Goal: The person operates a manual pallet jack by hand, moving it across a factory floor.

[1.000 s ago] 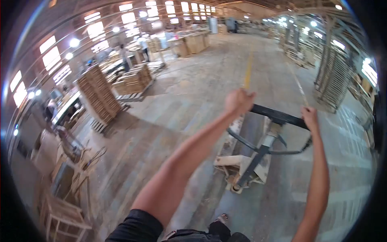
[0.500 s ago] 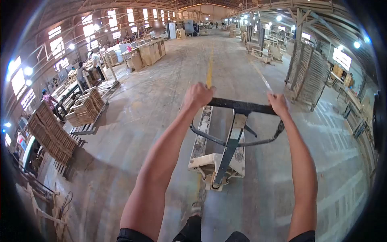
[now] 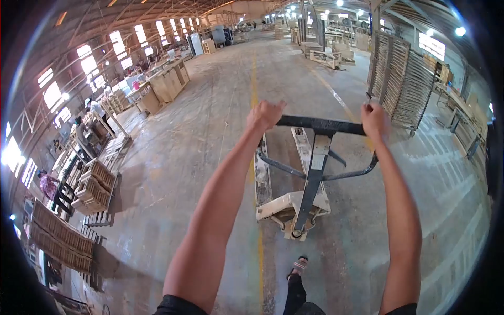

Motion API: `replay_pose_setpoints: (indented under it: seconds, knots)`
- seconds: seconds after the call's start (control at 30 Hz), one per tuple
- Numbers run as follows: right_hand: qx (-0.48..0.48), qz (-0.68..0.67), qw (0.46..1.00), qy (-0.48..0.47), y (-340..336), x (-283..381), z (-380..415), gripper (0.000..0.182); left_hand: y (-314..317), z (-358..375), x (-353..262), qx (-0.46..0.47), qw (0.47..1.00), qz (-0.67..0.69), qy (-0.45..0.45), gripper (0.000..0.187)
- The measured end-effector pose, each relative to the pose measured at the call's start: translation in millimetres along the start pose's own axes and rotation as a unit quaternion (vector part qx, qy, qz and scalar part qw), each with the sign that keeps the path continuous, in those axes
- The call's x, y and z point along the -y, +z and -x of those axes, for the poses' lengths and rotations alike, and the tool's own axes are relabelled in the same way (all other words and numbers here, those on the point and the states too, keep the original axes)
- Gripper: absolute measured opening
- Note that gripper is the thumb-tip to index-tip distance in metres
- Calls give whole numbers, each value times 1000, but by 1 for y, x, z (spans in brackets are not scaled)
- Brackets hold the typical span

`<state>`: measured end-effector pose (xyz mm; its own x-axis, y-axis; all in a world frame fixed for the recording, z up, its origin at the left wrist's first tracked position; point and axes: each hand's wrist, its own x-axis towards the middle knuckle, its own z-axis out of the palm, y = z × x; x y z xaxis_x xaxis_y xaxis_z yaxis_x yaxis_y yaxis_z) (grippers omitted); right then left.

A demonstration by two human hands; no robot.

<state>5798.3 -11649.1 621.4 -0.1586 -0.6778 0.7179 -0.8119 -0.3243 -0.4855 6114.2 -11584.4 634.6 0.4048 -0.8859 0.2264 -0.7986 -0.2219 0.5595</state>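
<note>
Both arms reach forward to a pallet jack (image 3: 286, 205). My left hand (image 3: 266, 115) is closed at the left end of its black handle bar (image 3: 323, 125). At the bar's right end my right hand (image 3: 374, 119) is closed too, slightly blurred. Below the bar, a curved guard loop and a small lever sit on the dark tiller (image 3: 313, 181). The worn, pale forks point away from me, with no load showing on them. One sandalled foot (image 3: 299, 265) is on the floor behind the jack.
A yellow floor line (image 3: 254, 79) runs ahead on the left. Stacked wooden pieces (image 3: 97, 181) on pallets and several workers are at left. A tall slatted rack (image 3: 399, 79) stands at right, near workbenches (image 3: 462, 113). Wooden cabinets (image 3: 169, 84) are farther left.
The pallet jack has moved forward with my hands still at its bar. The left-side stacks and right rack have shifted in view. A foot now shows farther forward.
</note>
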Motion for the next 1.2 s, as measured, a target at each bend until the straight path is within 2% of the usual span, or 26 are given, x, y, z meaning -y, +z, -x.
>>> replay_pose_setpoints:
  seconds: [0.07, 0.1, 0.13, 0.2, 0.33, 0.4, 0.43, 0.53, 0.6, 0.67, 0.7, 0.73, 0.8, 0.87, 0.93, 0.97, 1.0, 1.07, 1.1, 1.17, 1.2]
  knots:
    - [90, -39, 992, 75, 38, -8, -54, 39, 16, -50, -12, 33, 999, -11, -9, 55]
    - [58, -31, 998, 12, 93, -42, -89, 38, 14, -63, -30, 53, 998, -2, -38, 58]
    - [56, -33, 998, 4, 116, -44, -121, 38, 13, -84, -44, 67, 996, 6, -64, 60]
    - [182, -47, 981, 58, 162, -50, -161, 40, 31, -138, -45, 91, 993, 15, -75, 62]
    - [199, -155, 967, 27, 326, -86, -255, 43, 52, -256, -41, 72, 993, -4, -96, 59]
    - [201, -166, 965, 10, 377, -74, -287, 45, 60, -313, -29, 65, 991, 26, -116, 59]
    - [202, -172, 964, 9, 407, -66, -307, 47, 65, -345, -22, 6, 995, -10, -98, 58]
    - [192, -214, 958, -2, 502, -62, -368, 46, 99, -467, 12, -55, 993, 18, -107, 58]
    - [193, -221, 956, 1, 557, -66, -405, 44, 102, -531, 14, -36, 995, 16, -96, 58]
    - [204, -175, 959, -88, 605, -60, -444, 46, 108, -600, 21, -21, 996, 20, -81, 59]
    - [325, -216, 919, 67, 592, -24, -453, 48, 115, -642, 29, -31, 997, 21, -68, 59]
    - [329, -208, 919, 69, 618, -23, -475, 48, 126, -676, 38, -34, 997, 23, -62, 60]
    - [384, -227, 886, 129, 670, -28, -511, 48, 148, -736, 44, -9, 996, 24, -82, 60]
    - [360, -193, 903, 131, 731, -41, -550, 45, 159, -803, 41, -3, 996, 20, -86, 61]
    - [218, -79, 973, -11, 819, -77, -596, 45, 184, -865, 46, -21, 997, 14, -72, 61]
    - [223, -97, 969, 46, 843, -76, -616, 44, 192, -894, 44, -34, 998, 0, -53, 60]
    - [219, -101, 969, 54, 860, -66, -633, 44, 191, -924, 38, -31, 998, -7, -47, 60]
    - [129, -67, 985, 96, 883, -39, -664, 41, 189, -975, 27, 77, 991, 44, -97, 62]
    - [130, -74, 983, 108, 911, -35, -685, 39, 202, -1011, 35, 72, 992, 45, -96, 62]
    - [146, -76, 983, 85, 970, -35, -731, 39, 226, -1076, 49, -49, 996, 12, -78, 61]
    - [165, -76, 981, 69, 1002, -37, -750, 39, 235, -1106, 53, -50, 995, 13, -88, 61]
